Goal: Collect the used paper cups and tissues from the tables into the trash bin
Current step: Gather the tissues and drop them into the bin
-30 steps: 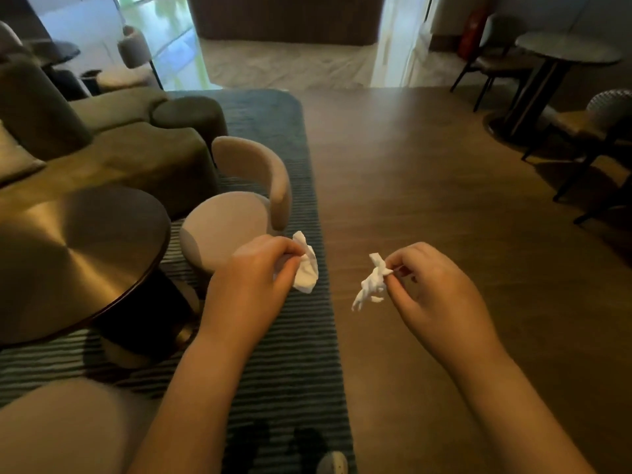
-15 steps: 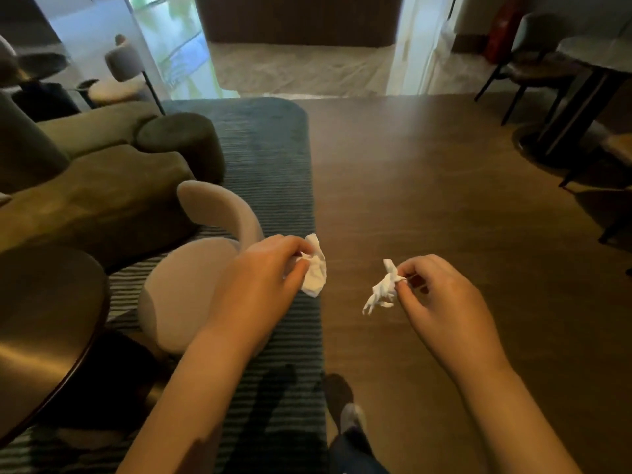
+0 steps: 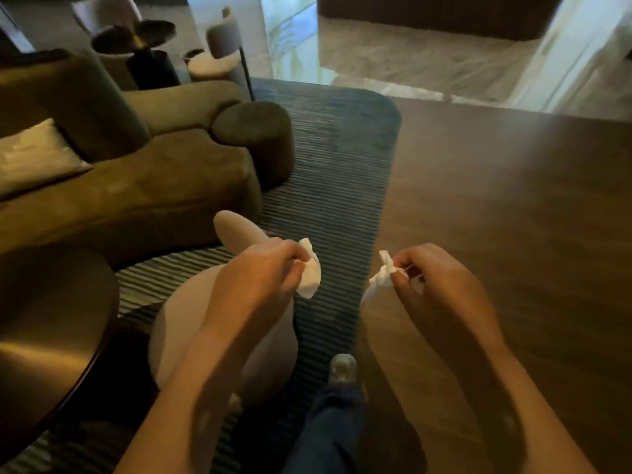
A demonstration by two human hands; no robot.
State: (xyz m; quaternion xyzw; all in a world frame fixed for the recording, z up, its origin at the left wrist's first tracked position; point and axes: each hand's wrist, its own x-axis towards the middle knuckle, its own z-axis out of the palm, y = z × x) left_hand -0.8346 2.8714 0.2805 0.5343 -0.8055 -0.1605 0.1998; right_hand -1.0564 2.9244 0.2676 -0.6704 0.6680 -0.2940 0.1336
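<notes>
My left hand [image 3: 263,268] pinches a crumpled white tissue [image 3: 310,273] between thumb and fingers, held in the air over the striped rug. My right hand [image 3: 441,285] pinches a second crumpled white tissue [image 3: 382,273], which hangs down above the edge of the wooden floor. The two tissues are a short gap apart at chest height. No paper cup and no trash bin is in view.
A round dark table [image 3: 51,336] sits at the lower left with a beige round-backed chair [image 3: 191,323] under my left arm. An olive sofa [image 3: 143,179] fills the left. The striped rug [image 3: 328,165] and wooden floor [image 3: 513,217] run ahead. My foot [image 3: 342,369] steps forward.
I have walked forward: table and chair slid down and left, the sofa came closer, my foot now shows below. Both hands keep the same hold on their tissues.
</notes>
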